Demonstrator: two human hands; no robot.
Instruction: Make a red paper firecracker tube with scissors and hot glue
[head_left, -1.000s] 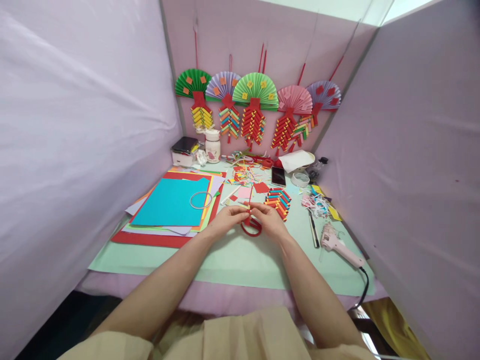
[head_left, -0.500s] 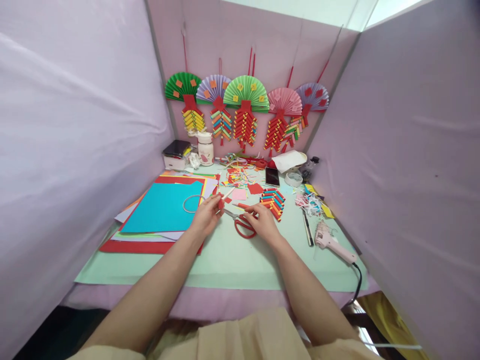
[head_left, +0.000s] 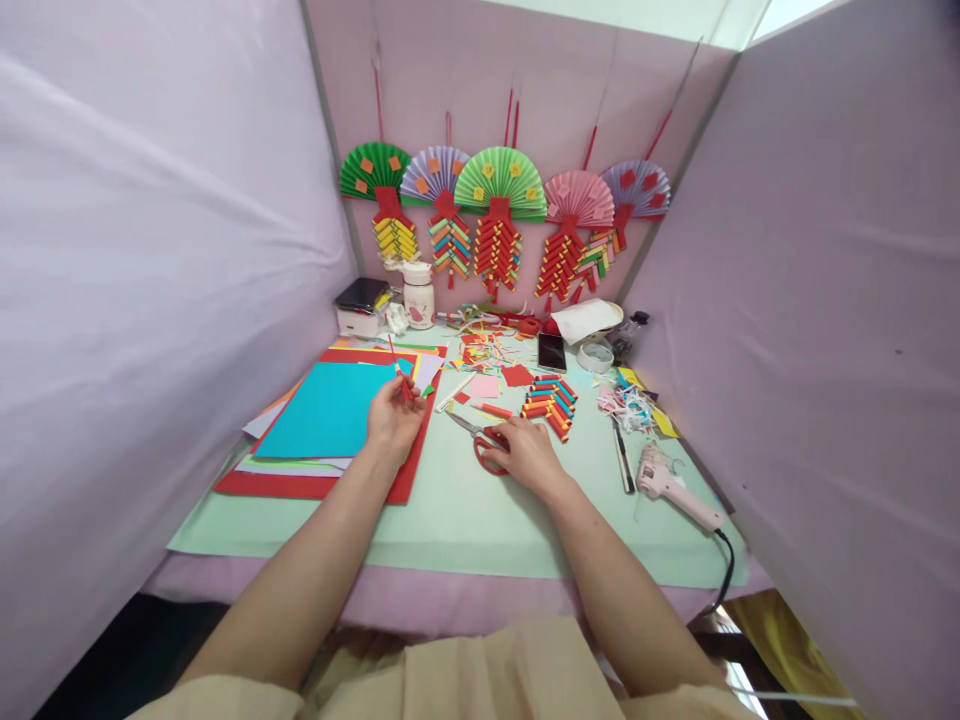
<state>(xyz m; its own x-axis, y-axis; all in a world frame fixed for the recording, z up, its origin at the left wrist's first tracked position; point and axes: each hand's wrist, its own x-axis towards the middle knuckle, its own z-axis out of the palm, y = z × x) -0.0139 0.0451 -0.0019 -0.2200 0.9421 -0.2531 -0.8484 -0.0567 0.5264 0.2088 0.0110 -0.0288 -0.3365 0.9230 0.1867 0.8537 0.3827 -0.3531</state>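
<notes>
My left hand (head_left: 391,416) is closed round a thin red paper strip (head_left: 395,366) that sticks up from the fingers, above the blue sheet (head_left: 326,410) on the stack of coloured paper. My right hand (head_left: 525,452) rests on the green mat (head_left: 465,510), its fingers on the red handles of the scissors (head_left: 480,442), which lie flat with the blades pointing left. A small bundle of coloured paper rolls (head_left: 551,402) lies just beyond the right hand.
A pink glue gun (head_left: 671,486) with its cord lies at the right. A phone (head_left: 554,352), tape rolls, paper scraps and a white jar (head_left: 418,295) sit further back. Paper fans (head_left: 500,180) hang on the rear wall. Fabric walls close in both sides.
The hands have parted. My left hand has moved left over the paper stack with the red strip, and my right hand has lowered the scissors onto the mat.
</notes>
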